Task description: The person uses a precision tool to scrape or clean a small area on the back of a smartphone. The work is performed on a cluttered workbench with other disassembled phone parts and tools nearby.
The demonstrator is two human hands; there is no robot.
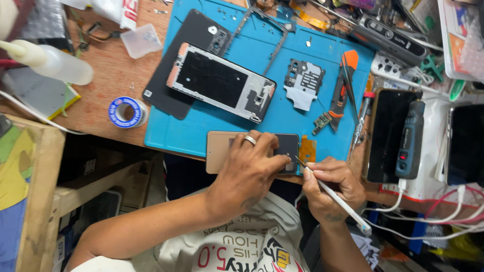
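Your left hand (247,174) lies flat over the tan rectangular phone (222,151) at the near edge of the blue rubber work mat (282,116), fingers spread and pressing it down; a ring sits on one finger. Your right hand (330,181) is closed around a slim white-handled pick tool (335,199), its metal tip touching the phone's dark camera end.

Judging from that angle, the tip could slip off the edge and scratch the phone, or jab the orange flex strip (307,149) just beside it, if you press too hard. The phone overhangs the near desk edge, so easing your left hand could let it tip toward your lap.

Behind your hands, a stripped silver phone frame (222,83) rests on a black back cover (194,38) mid-mat. Left of the mat, on the bare brown desk (108,75), sits a round blue-and-white tape roll (126,112), with a clear squeeze bottle (50,63) and a small clear plastic box (141,40) beyond. A white package with orange and red panels (456,35) fills the far right corner.
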